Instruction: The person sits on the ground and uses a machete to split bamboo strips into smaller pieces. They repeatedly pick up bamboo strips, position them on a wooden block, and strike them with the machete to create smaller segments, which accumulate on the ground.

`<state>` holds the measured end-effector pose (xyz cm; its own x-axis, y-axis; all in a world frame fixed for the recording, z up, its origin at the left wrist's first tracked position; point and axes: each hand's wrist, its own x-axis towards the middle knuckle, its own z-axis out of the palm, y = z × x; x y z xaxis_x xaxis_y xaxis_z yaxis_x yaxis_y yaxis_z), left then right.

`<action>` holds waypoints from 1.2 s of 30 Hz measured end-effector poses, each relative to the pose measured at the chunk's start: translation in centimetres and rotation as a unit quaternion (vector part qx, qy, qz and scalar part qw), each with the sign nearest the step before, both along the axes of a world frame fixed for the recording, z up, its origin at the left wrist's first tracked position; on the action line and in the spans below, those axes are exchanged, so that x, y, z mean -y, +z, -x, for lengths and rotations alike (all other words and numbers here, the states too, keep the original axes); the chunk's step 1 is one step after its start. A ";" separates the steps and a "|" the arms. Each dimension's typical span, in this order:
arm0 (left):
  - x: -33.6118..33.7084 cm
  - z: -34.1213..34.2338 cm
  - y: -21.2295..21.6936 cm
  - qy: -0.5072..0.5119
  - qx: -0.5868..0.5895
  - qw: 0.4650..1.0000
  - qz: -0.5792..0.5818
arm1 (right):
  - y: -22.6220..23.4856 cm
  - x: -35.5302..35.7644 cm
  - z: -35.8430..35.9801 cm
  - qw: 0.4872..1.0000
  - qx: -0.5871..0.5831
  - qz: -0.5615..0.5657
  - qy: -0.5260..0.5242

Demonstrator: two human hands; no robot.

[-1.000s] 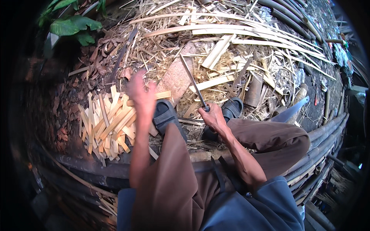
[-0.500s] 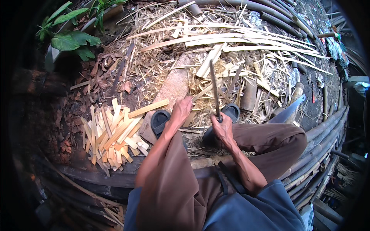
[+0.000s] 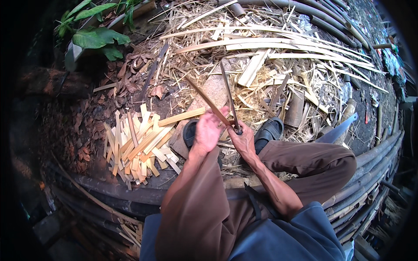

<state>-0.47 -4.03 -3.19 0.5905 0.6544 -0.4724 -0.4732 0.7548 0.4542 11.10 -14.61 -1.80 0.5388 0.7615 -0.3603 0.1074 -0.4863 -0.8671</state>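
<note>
My right hand [image 3: 242,140] is closed round the handle of a knife [image 3: 228,93], whose long narrow dark blade points up and away. A bamboo strip [image 3: 205,96] slants from far left down to the right hand's fingers, its near end meeting them beside the knife handle. My left hand [image 3: 207,132] is turned palm up under the strip, its fingers stretched and loosely spread against the strip, somewhat blurred. Below and beyond the hands lies a flat pale board [image 3: 212,89]. Left of my left hand is a pile of short, pale split strips [image 3: 141,145].
Long bamboo strips [image 3: 278,43] lie across the shavings at the far side. A handsaw [image 3: 337,129] rests beyond my bent knee at the right. Bamboo poles [image 3: 370,169] run along the near right edge. A leafy plant [image 3: 98,38] stands at far left.
The strip has swung from pointing far right to pointing far left. My left hand has turned palm up and opened; my right hand has come closer, its knife now tilted leftward.
</note>
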 end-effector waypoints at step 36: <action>-1.7 3.3 4.8 0.022 -0.502 0.779 -0.375 | -4.6 4.8 2.2 0.988 0.048 0.103 0.108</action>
<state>-3.81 -2.30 1.57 0.1393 0.9778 -0.1568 0.3873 0.0919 0.9174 8.87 -19.39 -6.36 0.4118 0.7784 -0.4738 0.3051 -0.6078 -0.7332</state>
